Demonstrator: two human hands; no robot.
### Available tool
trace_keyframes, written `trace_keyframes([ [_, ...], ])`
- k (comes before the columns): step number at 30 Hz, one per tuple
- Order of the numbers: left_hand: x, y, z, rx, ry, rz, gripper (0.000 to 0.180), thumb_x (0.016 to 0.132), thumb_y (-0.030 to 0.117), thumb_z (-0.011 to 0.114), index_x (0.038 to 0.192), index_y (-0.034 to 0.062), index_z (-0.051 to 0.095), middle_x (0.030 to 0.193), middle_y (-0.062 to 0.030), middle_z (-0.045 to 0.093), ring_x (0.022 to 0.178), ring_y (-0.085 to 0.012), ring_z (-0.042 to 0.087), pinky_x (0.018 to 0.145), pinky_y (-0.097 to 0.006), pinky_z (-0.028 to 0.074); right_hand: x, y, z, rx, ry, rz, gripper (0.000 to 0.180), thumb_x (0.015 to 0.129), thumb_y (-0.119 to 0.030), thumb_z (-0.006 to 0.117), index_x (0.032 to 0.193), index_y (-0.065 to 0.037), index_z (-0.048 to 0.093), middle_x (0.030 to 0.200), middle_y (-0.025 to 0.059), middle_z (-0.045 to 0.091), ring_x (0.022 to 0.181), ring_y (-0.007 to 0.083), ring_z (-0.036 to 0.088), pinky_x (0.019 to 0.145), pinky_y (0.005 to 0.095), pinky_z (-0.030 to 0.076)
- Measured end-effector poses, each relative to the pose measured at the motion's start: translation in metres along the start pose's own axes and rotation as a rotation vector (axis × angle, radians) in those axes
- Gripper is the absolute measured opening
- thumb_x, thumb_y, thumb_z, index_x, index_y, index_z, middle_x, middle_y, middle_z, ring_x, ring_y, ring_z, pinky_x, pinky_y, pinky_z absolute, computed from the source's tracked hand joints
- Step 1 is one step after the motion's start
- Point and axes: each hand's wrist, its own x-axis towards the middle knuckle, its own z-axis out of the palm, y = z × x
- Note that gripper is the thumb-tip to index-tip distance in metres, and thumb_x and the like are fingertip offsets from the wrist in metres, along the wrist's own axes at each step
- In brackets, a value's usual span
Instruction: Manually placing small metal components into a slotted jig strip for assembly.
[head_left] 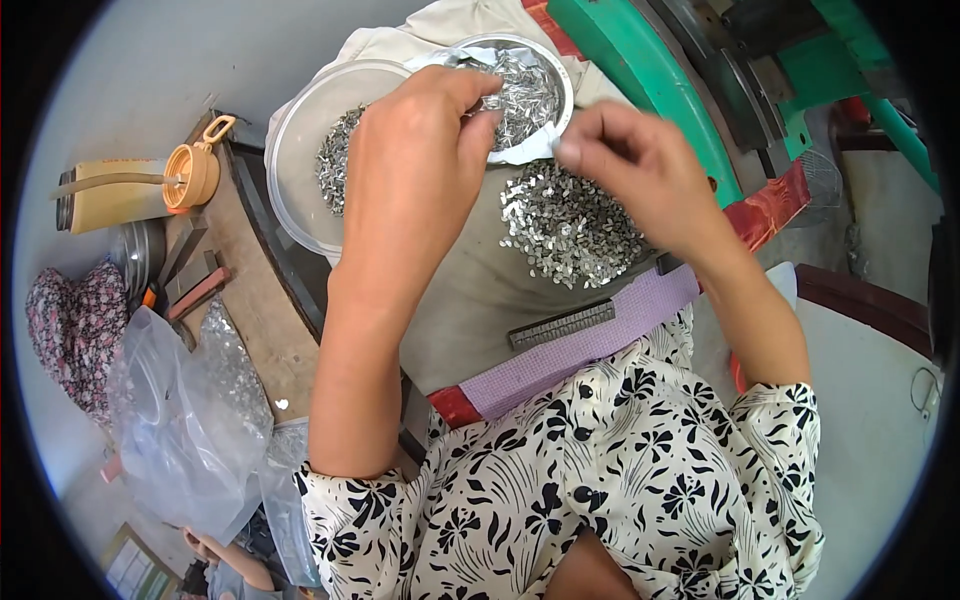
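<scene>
My left hand reaches over a round bowl lined with white material and filled with thin metal pins. A gap shows between its thumb and forefinger; the other fingers are hidden. My right hand is pinched, thumb against forefinger, beside the liner's near edge. Anything between those fingertips is too small to make out. Under that hand lies a pile of small flat silvery metal pieces on grey cloth. A larger pale dish with small metal parts sits partly behind my left hand.
A dark ridged block lies near a purple woven strip at the near edge. Green machinery stands at right. Leftward are a wooden bench, a yellow bottle with orange cap, and clear plastic bags. Another person's arm shows lower left.
</scene>
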Motion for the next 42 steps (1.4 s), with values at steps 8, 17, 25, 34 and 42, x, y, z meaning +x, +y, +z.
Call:
trace_keyframes([
  [8,-0.045,0.021,-0.008,-0.238,0.041,0.027,0.019,0.079,-0.003,0.073,0.097,0.0023,0.070,0.087,-0.0105,0.068,0.074,-0.0242,0.066,0.068,-0.032,0.052,-0.055,0.026,0.031,-0.484,-0.142,-0.347,0.013,0.075,-0.013,0.078,0.084,-0.009,0.068,0.081,0.0043,0.057,0.079,0.0261,0.056,0.069,0.0373,0.044],
  [17,-0.112,0.028,0.000,-0.385,-0.243,-0.246,0.014,0.079,-0.003,0.071,0.092,0.0005,0.068,0.083,-0.0110,0.064,0.075,-0.0275,0.064,0.067,-0.034,0.051,-0.048,0.035,0.029,-0.653,-0.238,-0.469,0.014,0.073,-0.019,0.079,0.082,-0.015,0.069,0.084,-0.0029,0.058,0.086,0.0214,0.053,0.073,0.0361,0.039],
  [25,-0.139,0.033,0.003,-0.160,-0.491,-0.213,0.030,0.074,0.014,0.080,0.100,0.0036,0.066,0.095,-0.0071,0.058,0.089,-0.0292,0.059,0.074,-0.040,0.051,-0.047,0.022,0.020,-0.572,-0.198,-0.453,0.014,0.072,-0.018,0.080,0.082,-0.015,0.070,0.087,-0.0038,0.060,0.093,0.0219,0.054,0.078,0.0371,0.039],
  [34,-0.147,0.030,0.002,-0.112,-0.475,-0.247,0.025,0.074,0.012,0.079,0.095,0.0049,0.066,0.092,-0.0064,0.056,0.088,-0.0276,0.059,0.072,-0.040,0.050,-0.057,0.019,0.017,-0.670,-0.117,-0.448,0.012,0.072,-0.022,0.079,0.076,-0.017,0.069,0.087,-0.0054,0.058,0.101,0.0220,0.050,0.086,0.0424,0.033],
  [42,-0.141,0.025,0.014,-0.188,-0.225,-0.252,0.015,0.078,0.005,0.074,0.091,0.0043,0.066,0.092,-0.0079,0.058,0.085,-0.0282,0.061,0.071,-0.039,0.050,-0.079,0.031,0.018,-0.782,-0.098,-0.377,0.015,0.068,-0.023,0.083,0.081,-0.022,0.074,0.090,-0.0082,0.059,0.101,0.0236,0.049,0.086,0.0421,0.030],
])
